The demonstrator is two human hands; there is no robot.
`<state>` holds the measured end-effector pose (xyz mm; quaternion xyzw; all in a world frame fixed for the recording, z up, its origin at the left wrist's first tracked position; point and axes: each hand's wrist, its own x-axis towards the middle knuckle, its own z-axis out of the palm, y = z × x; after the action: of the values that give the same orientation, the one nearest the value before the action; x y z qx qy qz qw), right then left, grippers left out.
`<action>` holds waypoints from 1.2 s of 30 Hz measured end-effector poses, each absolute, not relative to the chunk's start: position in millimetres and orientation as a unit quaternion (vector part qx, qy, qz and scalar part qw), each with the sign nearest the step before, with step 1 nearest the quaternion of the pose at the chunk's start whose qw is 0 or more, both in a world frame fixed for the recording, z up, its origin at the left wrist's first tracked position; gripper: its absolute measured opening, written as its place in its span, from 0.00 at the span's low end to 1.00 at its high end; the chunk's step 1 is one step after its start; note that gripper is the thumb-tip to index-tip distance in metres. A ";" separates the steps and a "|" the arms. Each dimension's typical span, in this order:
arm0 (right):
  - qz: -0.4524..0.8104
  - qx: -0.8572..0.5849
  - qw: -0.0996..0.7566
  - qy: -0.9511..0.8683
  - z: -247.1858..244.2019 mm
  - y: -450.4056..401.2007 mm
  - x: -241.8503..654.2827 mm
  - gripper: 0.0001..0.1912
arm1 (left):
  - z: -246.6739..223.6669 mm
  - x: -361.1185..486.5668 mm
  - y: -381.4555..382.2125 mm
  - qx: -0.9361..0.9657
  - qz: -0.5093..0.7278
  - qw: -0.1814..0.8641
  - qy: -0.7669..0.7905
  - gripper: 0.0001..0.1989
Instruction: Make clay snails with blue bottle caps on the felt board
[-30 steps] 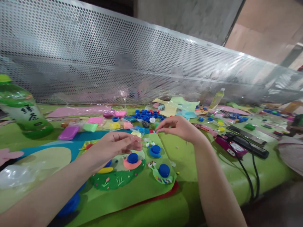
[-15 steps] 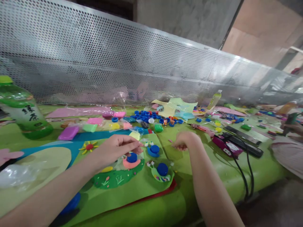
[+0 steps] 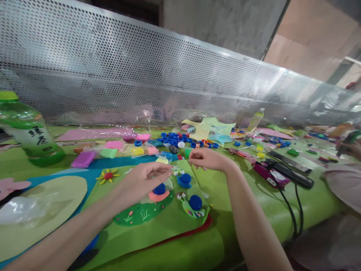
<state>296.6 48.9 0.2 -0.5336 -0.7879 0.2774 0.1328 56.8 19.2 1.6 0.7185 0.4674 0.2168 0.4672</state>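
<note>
hands (image 3: pixel 146 178) (image 3: pixel 207 160): loosely curled near green sheet (image 3: pixel 135 237), pinch: cannot tell | sheet's right edge: open table (image 3: pixel 222 195) beside

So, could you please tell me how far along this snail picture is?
The flower, blue snail and green snail look finished on the green sheet. The left hand hovers over the pink snail, the right hand near the blue one; anything held is hidden. Possibly left to add: the purple pack and loose blue caps beyond the sheet.

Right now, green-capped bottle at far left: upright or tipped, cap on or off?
Upright, cap on: the bottle stands base-down, green cap over its mouth.
</note>
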 end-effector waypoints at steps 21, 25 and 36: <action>0.279 -0.390 0.236 -0.845 -7.5 44.3 260.9 0.08 | -12.0 57.4 22.3 0.686 0.221 0.518 0.461 0.17; 0.229 -0.410 0.234 -0.851 -8.7 43.9 259.1 0.12 | -10.7 57.8 20.4 0.693 0.219 0.512 0.458 0.18; 0.244 -0.430 0.225 -0.840 -6.2 46.9 269.2 0.13 | -11.4 59.2 21.4 0.704 0.206 0.530 0.425 0.19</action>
<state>269.2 46.9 -6.2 -0.4298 -0.8396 0.2443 0.2252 59.2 21.4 -11.4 0.7041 0.4252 0.2062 0.5300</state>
